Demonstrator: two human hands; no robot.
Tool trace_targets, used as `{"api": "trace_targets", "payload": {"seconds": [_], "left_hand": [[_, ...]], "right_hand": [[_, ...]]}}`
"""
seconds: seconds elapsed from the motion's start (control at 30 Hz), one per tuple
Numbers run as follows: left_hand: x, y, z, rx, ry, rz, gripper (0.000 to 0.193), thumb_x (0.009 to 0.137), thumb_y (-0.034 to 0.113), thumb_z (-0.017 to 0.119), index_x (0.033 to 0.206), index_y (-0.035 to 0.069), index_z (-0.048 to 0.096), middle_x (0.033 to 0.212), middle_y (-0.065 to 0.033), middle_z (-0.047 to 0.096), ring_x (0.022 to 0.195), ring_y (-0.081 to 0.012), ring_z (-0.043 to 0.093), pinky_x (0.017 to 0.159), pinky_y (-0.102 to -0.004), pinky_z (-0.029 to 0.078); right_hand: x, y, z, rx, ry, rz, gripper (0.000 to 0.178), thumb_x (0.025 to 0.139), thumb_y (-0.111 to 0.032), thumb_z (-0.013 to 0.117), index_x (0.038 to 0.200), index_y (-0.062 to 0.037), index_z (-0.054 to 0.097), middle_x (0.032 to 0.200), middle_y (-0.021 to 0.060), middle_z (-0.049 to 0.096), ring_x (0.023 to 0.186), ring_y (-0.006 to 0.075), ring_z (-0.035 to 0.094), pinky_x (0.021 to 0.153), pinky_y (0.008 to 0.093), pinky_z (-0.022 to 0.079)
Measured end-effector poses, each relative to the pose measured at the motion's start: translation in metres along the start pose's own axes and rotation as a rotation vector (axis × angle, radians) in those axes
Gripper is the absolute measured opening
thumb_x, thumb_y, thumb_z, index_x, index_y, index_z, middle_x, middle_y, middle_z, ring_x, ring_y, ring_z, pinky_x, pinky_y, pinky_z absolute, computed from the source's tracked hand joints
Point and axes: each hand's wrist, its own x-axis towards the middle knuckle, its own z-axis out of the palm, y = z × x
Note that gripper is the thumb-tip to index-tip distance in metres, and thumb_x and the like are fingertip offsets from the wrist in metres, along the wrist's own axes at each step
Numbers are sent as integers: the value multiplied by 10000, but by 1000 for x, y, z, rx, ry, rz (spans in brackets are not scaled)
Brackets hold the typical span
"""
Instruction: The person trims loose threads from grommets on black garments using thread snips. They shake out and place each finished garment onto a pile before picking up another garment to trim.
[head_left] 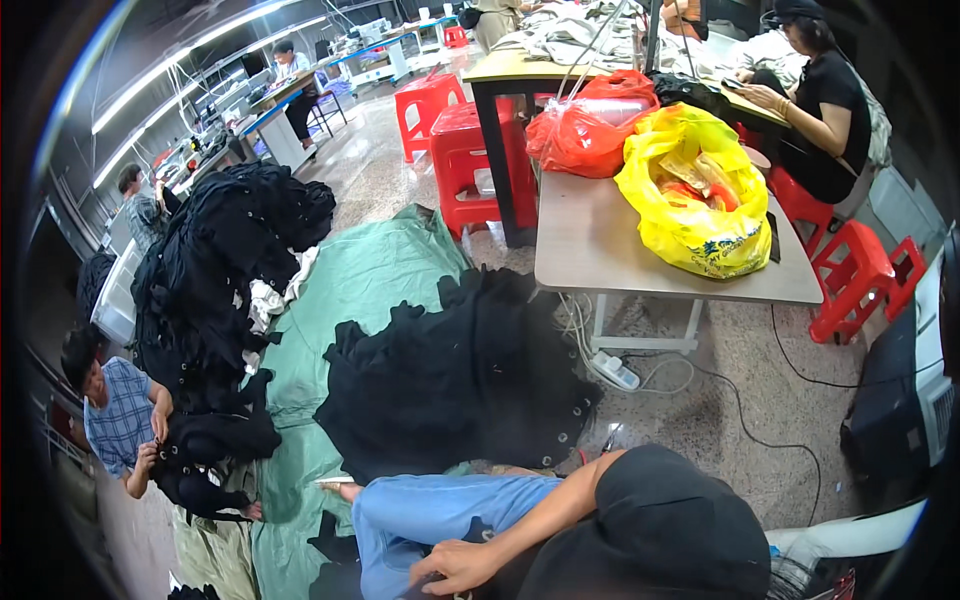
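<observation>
My right arm stretches left across my lap from a black sleeve. My right hand is low over my blue jeans, its fingers bent down around dark cloth. That cloth looks like part of a black garment with metal eyelets, and the lower frame edge cuts most of it off. My left hand is out of view. Just beyond my knees lies a wide heap of black garments, eyelets along its edge. A small cutting tool with red handles rests beside that heap.
A green sheet covers the floor, with a taller black garment pile at left. There a co-worker handles a black garment. A small table carries a yellow bag and red bag. A power strip, cables and red stools stand about.
</observation>
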Motion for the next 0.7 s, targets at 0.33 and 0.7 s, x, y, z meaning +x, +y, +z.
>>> {"api": "trace_targets", "payload": {"seconds": [0.33, 0.7], "left_hand": [[22, -147, -6, 277, 326, 447, 316, 906, 193, 698, 1136, -22, 668, 1018, -238, 683, 891, -385, 661, 799, -447, 532], [49, -48, 3, 315, -113, 359, 383, 893, 302, 682, 1094, -19, 626, 928, -233, 633, 834, -380, 619, 756, -432, 500]], "right_hand": [[10, 12, -5, -202, -177, -232, 345, 963, -343, 645, 1160, -65, 694, 1001, 129, 744, 899, 299, 710, 776, 428, 543], [6, -47, -74, 140, 96, -299, 154, 1029, -181, 504, 1002, -30, 499, 817, 73, 502, 779, 172, 504, 740, 351, 421]]}}
